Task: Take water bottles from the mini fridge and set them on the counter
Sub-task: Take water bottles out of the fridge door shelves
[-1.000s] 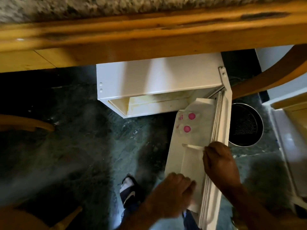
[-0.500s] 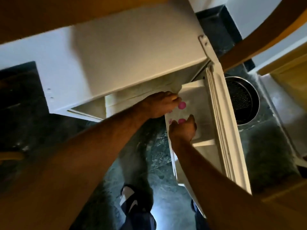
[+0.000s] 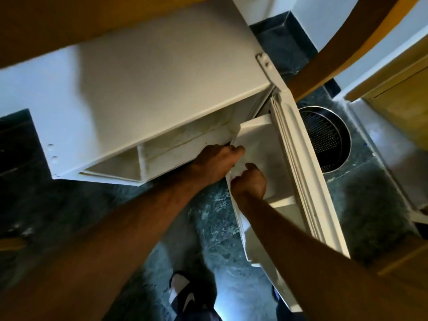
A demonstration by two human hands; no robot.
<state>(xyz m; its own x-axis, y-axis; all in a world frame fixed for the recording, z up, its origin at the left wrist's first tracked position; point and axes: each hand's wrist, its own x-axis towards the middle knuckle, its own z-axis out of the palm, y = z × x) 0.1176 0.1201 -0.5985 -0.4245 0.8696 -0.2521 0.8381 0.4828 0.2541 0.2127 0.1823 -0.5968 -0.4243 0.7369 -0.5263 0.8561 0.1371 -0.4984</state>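
Note:
The white mini fridge [image 3: 162,89] stands under a wooden counter edge [image 3: 69,24], its door [image 3: 301,172] swung open to the right. Both my hands reach into the door's upper shelf [image 3: 264,137]. My left hand [image 3: 216,163] curls its fingers over the shelf's inner edge, where a pink bottle cap showed a moment ago. My right hand [image 3: 251,183] is a closed fist just below it, over the spot of the second cap. The water bottles themselves are hidden under my hands.
A round metal mesh bin [image 3: 324,140] stands on the dark stone floor right of the door. A curved wooden rail [image 3: 347,42] crosses the upper right. My shoe [image 3: 183,295] is on the floor below the fridge. Wooden cabinets sit at far right.
My head has dropped closer to the fridge. Both hands moved up from the door's lower edge to the upper shelf and closed over the two pink caps, which no longer show.

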